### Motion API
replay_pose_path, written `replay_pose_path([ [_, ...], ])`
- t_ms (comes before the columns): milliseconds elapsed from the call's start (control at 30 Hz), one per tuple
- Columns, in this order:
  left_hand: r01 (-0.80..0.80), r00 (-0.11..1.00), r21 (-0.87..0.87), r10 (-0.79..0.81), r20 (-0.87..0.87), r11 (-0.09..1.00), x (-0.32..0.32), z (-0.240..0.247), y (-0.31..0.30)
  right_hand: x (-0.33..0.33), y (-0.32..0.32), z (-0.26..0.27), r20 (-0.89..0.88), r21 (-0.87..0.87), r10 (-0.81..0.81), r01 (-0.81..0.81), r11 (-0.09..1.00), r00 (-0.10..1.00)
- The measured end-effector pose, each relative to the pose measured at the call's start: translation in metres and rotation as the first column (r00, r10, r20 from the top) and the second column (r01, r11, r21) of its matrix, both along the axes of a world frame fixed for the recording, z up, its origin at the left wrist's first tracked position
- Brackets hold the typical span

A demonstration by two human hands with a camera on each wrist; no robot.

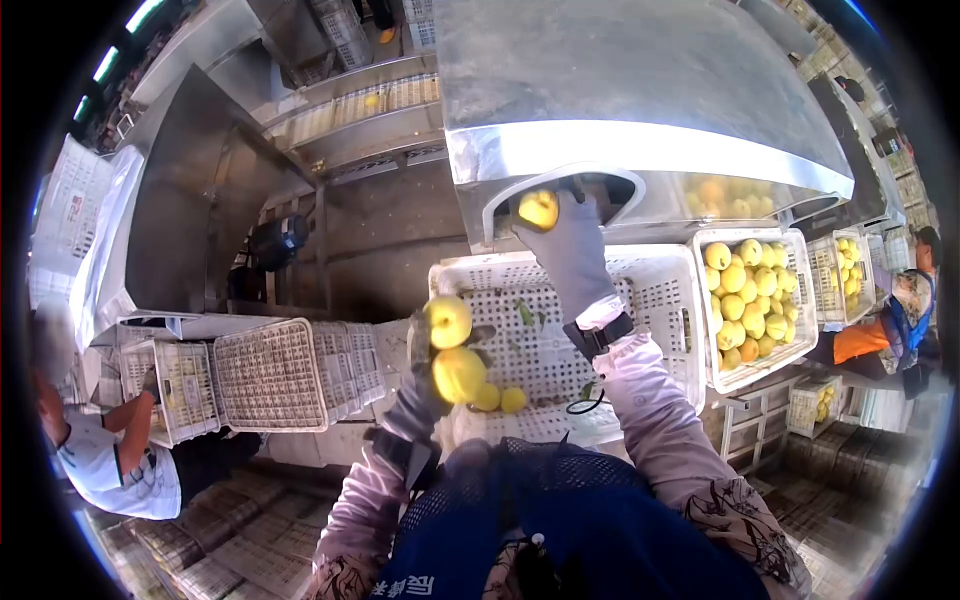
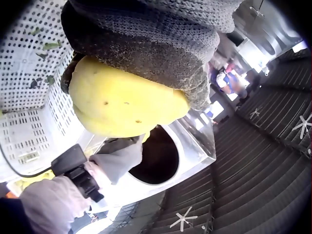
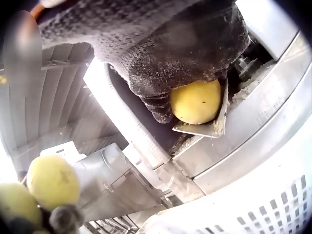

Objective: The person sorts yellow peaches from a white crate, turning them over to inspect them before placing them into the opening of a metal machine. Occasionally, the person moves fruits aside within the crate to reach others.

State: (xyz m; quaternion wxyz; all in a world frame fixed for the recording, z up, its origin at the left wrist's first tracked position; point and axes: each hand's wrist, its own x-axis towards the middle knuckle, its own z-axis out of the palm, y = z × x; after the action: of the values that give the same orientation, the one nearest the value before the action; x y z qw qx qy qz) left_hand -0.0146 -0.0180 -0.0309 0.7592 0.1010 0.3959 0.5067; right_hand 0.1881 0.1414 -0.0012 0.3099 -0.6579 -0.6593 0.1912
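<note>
My gloved right hand [image 1: 572,248] reaches into the rounded opening [image 1: 627,192] of a metal machine and holds a yellow peach [image 1: 538,209]. In the right wrist view, the fingers curl over this peach [image 3: 196,103], which lies against an angled metal plate [image 3: 218,124] inside. Over the left side of a white perforated crate [image 1: 655,265], my gloved left hand [image 1: 418,398] grips two more yellow peaches, an upper one [image 1: 448,322] and a lower one [image 1: 460,376]. Two peaches [image 1: 513,400] and some green leaves [image 1: 525,312] lie in that crate.
To the right stands a white crate [image 1: 697,300] heaped with yellow peaches. Stacked empty crates [image 1: 265,375] are at left, near a person in white [image 1: 115,460]. Another person [image 1: 905,310] is at far right. A conveyor [image 1: 360,105] runs behind.
</note>
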Motion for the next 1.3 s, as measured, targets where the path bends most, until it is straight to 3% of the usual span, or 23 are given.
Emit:
replay_pose_path([
  [67, -0.018, 0.998, -0.034, 0.02, 0.054, 0.999, -0.003, -0.017, -0.01, -0.005, 0.023, -0.014, 0.173, 0.2, -0.033, -0.002, 0.98, 0.984],
  [100, -0.001, 0.998, -0.03, 0.003, 0.067, 1.0, -0.002, -0.015, -0.012, -0.01, 0.034, -0.017, 0.049, 0.302, -0.067, 0.049, 0.952, 0.997],
  [200, 0.059, 0.996, -0.002, -0.059, 0.062, 0.998, 0.0, -0.011, -0.003, -0.006, 0.03, 0.033, -0.115, 0.031, 0.014, -0.01, 0.999, 0.993],
  [233, 0.097, 0.992, 0.057, -0.101, 0.074, 0.994, 0.001, -0.009, -0.001, 0.005, 0.045, 0.008, -0.111, 0.217, 0.057, -0.032, 0.976, 0.992],
  [267, 0.131, 0.987, 0.115, -0.141, 0.08, 0.985, 0.001, -0.007, 0.001, 0.009, 0.027, 0.042, -0.162, -0.009, -0.012, 0.011, 1.0, 0.987],
  [333, 0.211, 0.969, 0.342, -0.15, -0.196, 0.916, 0.005, 0.009, 0.007, 0.012, -0.012, 0.069, -0.591, -0.053, 0.132, -0.201, 0.978, 0.796],
  [367, 0.207, 0.969, 0.351, -0.141, -0.203, 0.913, 0.002, 0.011, 0.015, 0.018, -0.028, 0.064, -0.485, -0.207, 0.157, -0.287, 0.935, 0.86],
  [400, 0.235, 0.971, 0.351, -0.234, -0.044, 0.907, 0.002, 0.012, 0.021, 0.02, -0.048, 0.06, -0.482, -0.198, 0.169, -0.295, 0.935, 0.859],
  [467, 0.261, 0.94, 0.351, -0.32, 0.121, 0.899, 0.008, 0.003, 0.024, 0.028, -0.087, 0.051, -0.629, -0.427, 0.206, -0.554, 0.715, 0.75],
  [533, 0.274, 0.951, 0.328, -0.306, 0.049, 0.904, 0.022, 0.014, 0.03, 0.026, -0.103, 0.038, -0.661, -0.293, 0.289, -0.593, 0.75, 0.693],
  [567, 0.49, 0.824, 0.583, -0.126, -0.553, 0.648, 0.023, 0.023, 0.02, 0.027, -0.106, 0.036, -0.676, -0.154, 0.376, -0.621, 0.769, 0.634],
  [600, 0.493, 0.822, 0.587, -0.124, -0.555, 0.642, 0.025, 0.016, 0.025, 0.031, -0.105, 0.041, -0.675, -0.147, 0.38, -0.619, 0.771, 0.633],
  [667, 0.424, 0.906, 0.348, -0.396, -0.151, 0.836, 0.029, -0.003, 0.037, 0.046, -0.104, 0.055, -0.522, -0.1, 0.513, -0.646, 0.757, 0.682],
  [700, 0.59, 0.726, 0.603, -0.025, -0.687, 0.537, 0.042, 0.025, 0.028, 0.051, -0.098, 0.044, -0.468, 0.006, 0.595, -0.671, 0.741, 0.653],
  [733, 0.59, 0.726, 0.605, -0.023, -0.687, 0.534, 0.043, 0.027, 0.029, 0.052, -0.099, 0.047, -0.466, 0.009, 0.597, -0.671, 0.742, 0.653],
  [800, 0.478, 0.877, 0.242, -0.474, -0.082, 0.844, 0.042, 0.03, 0.042, 0.052, -0.097, 0.059, -0.38, -0.132, 0.476, -0.555, 0.821, 0.793],
  [867, 0.473, 0.88, 0.413, -0.398, -0.258, 0.778, 0.039, 0.017, 0.04, 0.04, -0.088, 0.071, -0.553, -0.105, 0.269, -0.386, 0.917, 0.789],
  [933, 0.433, 0.853, 0.431, -0.207, -0.478, 0.792, 0.041, 0.049, 0.029, 0.033, -0.06, 0.043, -0.4, 0.14, 0.228, -0.187, 0.972, 0.888],
  [1000, 0.402, 0.898, 0.04, -0.385, -0.215, 0.915, 0.03, 0.028, 0.029, 0.029, -0.034, 0.011, -0.177, 0.166, 0.196, -0.167, 0.972, 0.965],
  [1133, 0.413, 0.866, 0.036, -0.38, -0.324, 0.91, 0.011, 0.0, -0.004, 0.005, -0.004, -0.004, -0.107, -0.037, 0.094, -0.098, 0.994, 0.99],
  [1167, 0.412, 0.82, 0.243, -0.24, -0.52, 0.878, 0.007, -0.026, -0.021, 0.0, 0.007, -0.012, -0.02, 0.109, 0.048, -0.046, 0.993, 0.999],
  [1200, 0.347, 0.852, 0.174, -0.233, -0.468, 0.921, 0.01, -0.003, -0.021, -0.006, 0.017, -0.014, 0.061, 0.256, -0.007, -0.009, 0.967, 0.998],
  [1300, 0.265, 0.937, 0.014, -0.254, -0.241, 0.964, 0.002, -0.013, -0.02, -0.012, 0.029, 0.001, -0.077, 0.201, -0.078, 0.092, 0.975, 0.994],
])
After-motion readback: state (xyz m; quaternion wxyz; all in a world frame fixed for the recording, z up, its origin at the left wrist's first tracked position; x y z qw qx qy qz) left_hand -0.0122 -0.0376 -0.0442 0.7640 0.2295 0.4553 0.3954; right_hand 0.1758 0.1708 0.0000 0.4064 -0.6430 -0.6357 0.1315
